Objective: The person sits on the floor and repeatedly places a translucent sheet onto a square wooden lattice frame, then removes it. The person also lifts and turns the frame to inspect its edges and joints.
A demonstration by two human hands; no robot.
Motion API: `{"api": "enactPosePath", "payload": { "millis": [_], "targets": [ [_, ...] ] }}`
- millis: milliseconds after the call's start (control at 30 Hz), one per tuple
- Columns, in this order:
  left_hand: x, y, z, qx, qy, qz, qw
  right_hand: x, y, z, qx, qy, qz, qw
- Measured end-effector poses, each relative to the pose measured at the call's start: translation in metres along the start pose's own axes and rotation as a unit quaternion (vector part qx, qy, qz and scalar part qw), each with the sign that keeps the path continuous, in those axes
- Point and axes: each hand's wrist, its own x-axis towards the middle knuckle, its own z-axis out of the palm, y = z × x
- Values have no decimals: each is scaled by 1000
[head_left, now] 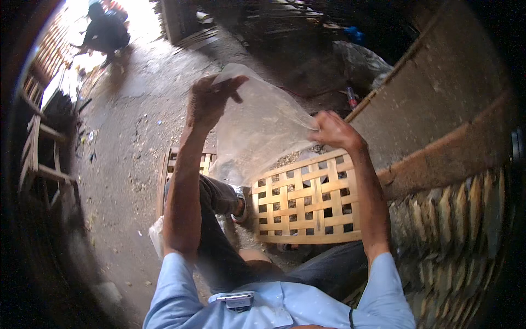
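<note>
A thin, clear plastic bag [257, 123] is stretched up between my two raised hands. My left hand [211, 101] has its upper edge, with the fingers bent and partly covered by the plastic. At the other corner, my right hand [333, 130] is closed in a fist round the bag's edge. Below the bag, by my legs, a woven bamboo lattice panel [307, 200] lies under my right forearm. The bag's lower end hangs near the panel's left edge, and the floor shows through it.
Another slatted bamboo piece [208, 162] is beside my left leg. Split bamboo strips [449, 219] are stacked at the right, below a leaning board [438, 104]. A wooden frame [41, 148] stands at the left. Another person [107, 30] crouches far off at the upper left.
</note>
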Motion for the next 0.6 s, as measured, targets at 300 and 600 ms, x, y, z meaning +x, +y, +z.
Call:
{"api": "enactPosePath", "payload": {
  "millis": [300,600],
  "targets": [
    [-13,41,19,10,-147,-55,988,-7,-91,-18,280,272,-309,867],
    [-16,-12,-13,-60,-136,-111,983,-29,-57,-36,344,415,-214,815]
  ]
}}
